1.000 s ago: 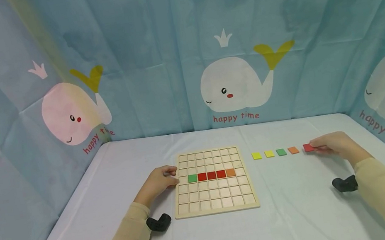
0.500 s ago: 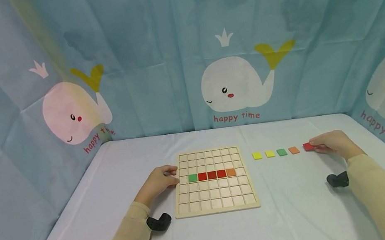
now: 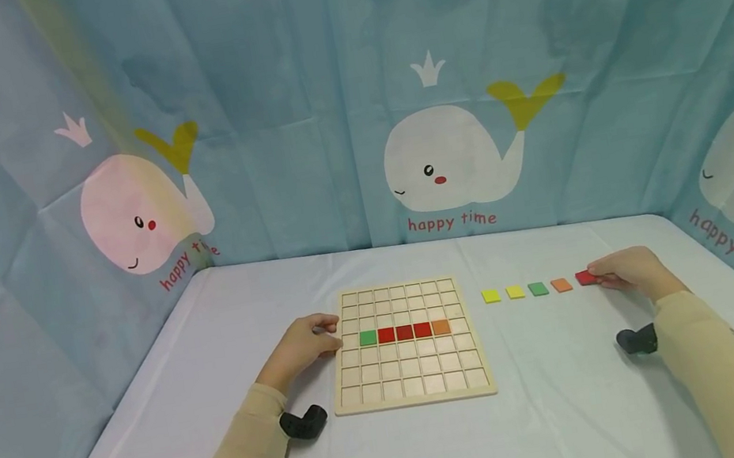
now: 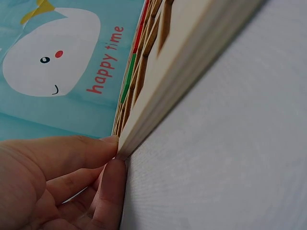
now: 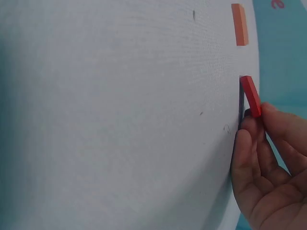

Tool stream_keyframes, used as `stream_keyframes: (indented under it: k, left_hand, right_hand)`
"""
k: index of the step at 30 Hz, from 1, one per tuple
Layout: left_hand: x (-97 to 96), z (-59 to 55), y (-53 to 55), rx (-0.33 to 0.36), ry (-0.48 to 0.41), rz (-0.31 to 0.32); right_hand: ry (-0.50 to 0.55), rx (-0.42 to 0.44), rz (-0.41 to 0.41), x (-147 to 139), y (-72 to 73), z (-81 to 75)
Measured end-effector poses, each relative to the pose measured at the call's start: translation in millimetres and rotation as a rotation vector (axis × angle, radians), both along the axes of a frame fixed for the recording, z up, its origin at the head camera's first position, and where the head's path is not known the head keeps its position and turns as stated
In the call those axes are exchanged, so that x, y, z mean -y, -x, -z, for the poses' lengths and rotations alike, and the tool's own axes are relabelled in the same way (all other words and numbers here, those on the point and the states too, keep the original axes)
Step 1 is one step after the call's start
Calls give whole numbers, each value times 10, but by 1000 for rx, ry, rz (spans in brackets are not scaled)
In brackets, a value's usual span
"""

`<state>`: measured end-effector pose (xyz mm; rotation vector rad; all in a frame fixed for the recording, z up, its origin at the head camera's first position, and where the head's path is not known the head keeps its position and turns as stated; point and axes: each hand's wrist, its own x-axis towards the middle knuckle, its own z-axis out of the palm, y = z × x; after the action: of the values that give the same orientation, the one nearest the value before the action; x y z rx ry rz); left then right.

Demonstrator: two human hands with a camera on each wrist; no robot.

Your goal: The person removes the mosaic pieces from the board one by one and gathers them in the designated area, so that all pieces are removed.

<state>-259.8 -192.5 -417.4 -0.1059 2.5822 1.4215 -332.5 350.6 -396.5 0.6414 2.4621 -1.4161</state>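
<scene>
In the head view a wooden grid board (image 3: 413,382) lies on the table. One of its rows holds a green tile (image 3: 368,338), several red tiles (image 3: 404,333) and an orange tile (image 3: 441,327). At the board's left edge my left hand (image 3: 298,348) holds on with thumb and finger, seen close up in the left wrist view. Far to the right, my right hand (image 3: 633,273) pinches a loose red tile (image 5: 251,96) by one edge. That tile tilts, its near end raised to the fingertips.
Between the board and my right hand, two yellow tiles (image 3: 490,296), a loose green tile (image 3: 538,288) and a loose orange tile (image 3: 561,285) lie in a row on the white tablecloth (image 3: 554,407). A blue whale-print curtain (image 3: 303,191) borders the table.
My right forearm has swung slightly left, and the pinched red tile has shifted a little toward the orange one. My left hand and the board stay in place.
</scene>
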Motion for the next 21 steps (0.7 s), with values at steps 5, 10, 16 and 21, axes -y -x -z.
stream_keyframes:
  k: [5,10,16,21]
  left_hand:
    - [-13,-10,2,0,-2,1]
    - [-21,-16,-2,0,-6,1]
    - [-8,10,-1,3,-19,-10]
    - [-9,19,6,0,-16,-2]
  right_hand:
    - [-89,19,-15,16,0,9]
    - [-110,34,29,52,2,18]
    - [-104,32,69,101,-11,-7]
    - [-97,2,111,116,-105,-36]
